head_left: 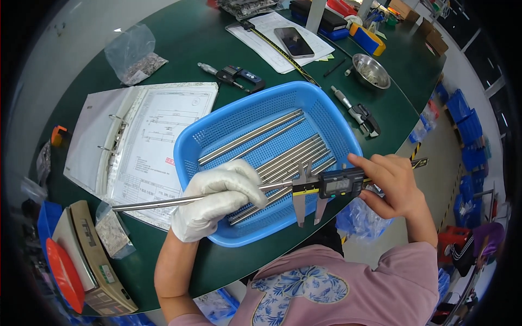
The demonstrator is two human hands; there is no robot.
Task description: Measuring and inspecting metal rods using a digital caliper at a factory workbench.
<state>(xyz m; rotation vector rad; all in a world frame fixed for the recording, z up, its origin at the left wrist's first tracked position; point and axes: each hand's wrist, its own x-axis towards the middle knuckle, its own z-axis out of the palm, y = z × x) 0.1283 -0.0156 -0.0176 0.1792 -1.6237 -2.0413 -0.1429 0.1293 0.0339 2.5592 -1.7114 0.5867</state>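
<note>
My left hand [220, 198], in a white glove, is closed around a long, thin metal rod [147, 205] held slantwise over the near side of a blue perforated plastic basket [255, 237]. The rod's right end meets the small upper jaws of a digital caliper [341, 185]; whether they touch it is hard to tell. Bare, my right hand [397, 182] grips the caliper at its display end, thumb below and index finger above. The long lower jaws stand apart with nothing between them. Several more metal rods [250, 136] lie lengthwise inside the basket, partly hidden by my left hand.
Left of the basket lies an open ring binder [149, 136] with drawings. Micrometers [239, 77] rest behind and right of it. Farther back are a phone [294, 42], a tape measure [280, 51] and a metal bowl [371, 71]. A beige scale [95, 258] stands near left.
</note>
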